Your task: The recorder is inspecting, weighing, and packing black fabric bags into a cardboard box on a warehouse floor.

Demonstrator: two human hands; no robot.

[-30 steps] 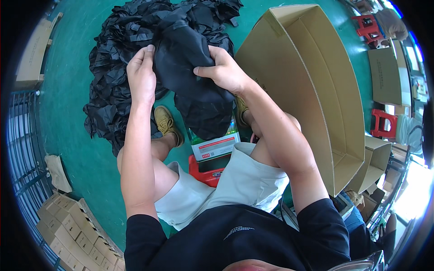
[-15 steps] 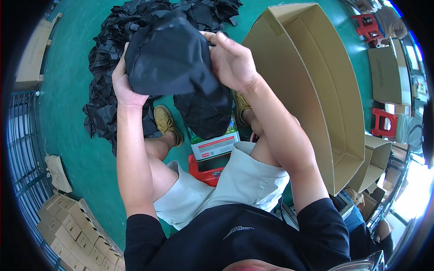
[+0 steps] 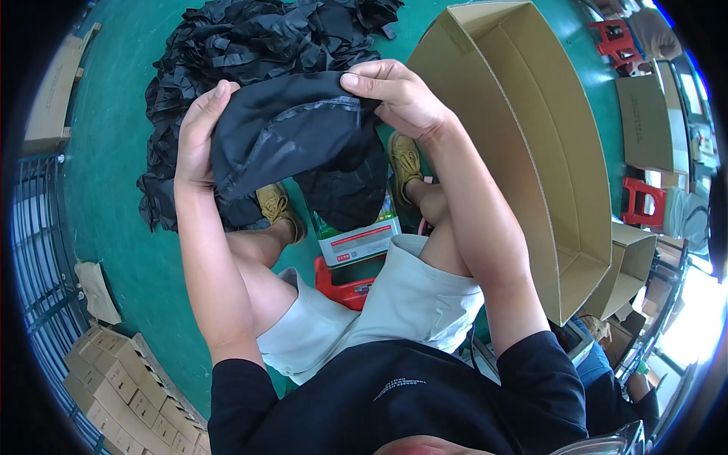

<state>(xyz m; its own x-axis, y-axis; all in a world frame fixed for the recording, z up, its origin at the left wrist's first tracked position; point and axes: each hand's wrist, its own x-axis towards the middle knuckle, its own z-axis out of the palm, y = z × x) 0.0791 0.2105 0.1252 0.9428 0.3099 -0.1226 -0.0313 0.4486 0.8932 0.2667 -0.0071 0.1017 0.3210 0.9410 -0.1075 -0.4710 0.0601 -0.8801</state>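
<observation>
Between my two hands hangs a black piece of sewn fabric (image 3: pixel 292 129), curved along its top, with a seam and some pale streaks on the side toward me. My left hand (image 3: pixel 202 133) grips its left edge, thumb up. My right hand (image 3: pixel 402 98) pinches the upper right corner between thumb and fingers. Below it, more black fabric (image 3: pixel 345 193) lies over a white and green printed box (image 3: pixel 360 244) between my feet. Beyond my hands spreads a large heap of black fabric pieces (image 3: pixel 250 38) on the green floor.
A large open cardboard box (image 3: pixel 523 152) stands close on my right. Under the printed box is a red plastic stool (image 3: pixel 341 292). Stacked cartons (image 3: pixel 121 387) sit at lower left. Another person (image 3: pixel 607 387) is at lower right, near red stools (image 3: pixel 644 201).
The black fabric piece has gone from bulging toward me to hanging flatter, its seam now showing. My left hand has shifted slightly left, and my right thumb has closed onto the fabric.
</observation>
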